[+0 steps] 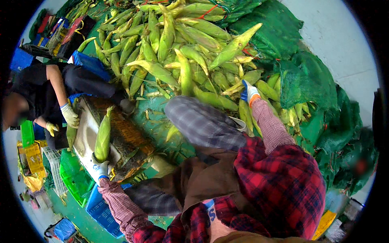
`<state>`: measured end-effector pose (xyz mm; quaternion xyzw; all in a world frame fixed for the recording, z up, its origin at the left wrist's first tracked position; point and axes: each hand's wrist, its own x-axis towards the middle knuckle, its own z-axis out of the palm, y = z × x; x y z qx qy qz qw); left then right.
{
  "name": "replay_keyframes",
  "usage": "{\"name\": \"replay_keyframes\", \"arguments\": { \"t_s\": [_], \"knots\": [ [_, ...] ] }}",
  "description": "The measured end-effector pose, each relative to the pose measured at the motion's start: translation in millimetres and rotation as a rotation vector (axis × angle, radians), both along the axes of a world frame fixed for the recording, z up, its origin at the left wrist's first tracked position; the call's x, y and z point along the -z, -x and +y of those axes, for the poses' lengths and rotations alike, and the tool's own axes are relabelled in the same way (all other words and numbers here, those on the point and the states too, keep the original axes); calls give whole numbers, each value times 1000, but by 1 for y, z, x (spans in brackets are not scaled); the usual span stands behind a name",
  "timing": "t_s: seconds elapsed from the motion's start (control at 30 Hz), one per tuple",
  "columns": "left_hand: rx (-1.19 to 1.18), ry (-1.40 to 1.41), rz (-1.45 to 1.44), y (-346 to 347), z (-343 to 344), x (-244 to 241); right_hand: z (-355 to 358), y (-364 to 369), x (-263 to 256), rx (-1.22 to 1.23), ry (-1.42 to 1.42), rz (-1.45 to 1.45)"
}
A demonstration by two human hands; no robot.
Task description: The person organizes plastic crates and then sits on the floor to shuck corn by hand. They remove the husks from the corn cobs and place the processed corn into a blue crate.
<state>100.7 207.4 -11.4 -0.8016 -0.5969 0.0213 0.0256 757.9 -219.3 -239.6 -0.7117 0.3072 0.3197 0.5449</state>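
Note:
My left hand [98, 166], in a white and blue work glove, grips the lower end of a husked-on ear of corn [103, 138], which stands upright over a white board [83, 133] on a worn crate. My right hand [249, 91], in a similar glove with an orange cuff, reaches to the edge of a large pile of unhusked corn [194, 65]. Its fingers rest at a corn ear [235, 89] there; whether they close on it I cannot tell.
A co-worker [33, 88] in gloves sits across the board with a corn ear. Green mesh sacks [307, 79] lie along the right. Blue [106, 209], green [76, 176], white and yellow plastic crates stand at the lower left. Loose husks litter the green floor.

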Motion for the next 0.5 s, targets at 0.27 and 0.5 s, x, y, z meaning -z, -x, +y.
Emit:
{"name": "replay_keyframes", "arguments": {
  "t_s": [0.27, 0.5],
  "knots": [
    [155, 92, -200, -64, -5, 20, -34, -35, 47, 313, -734, 5],
    [96, 63, -177, -36, 5, 27, -2, 59, -106, 167, -1335, 122]
  ]
}}
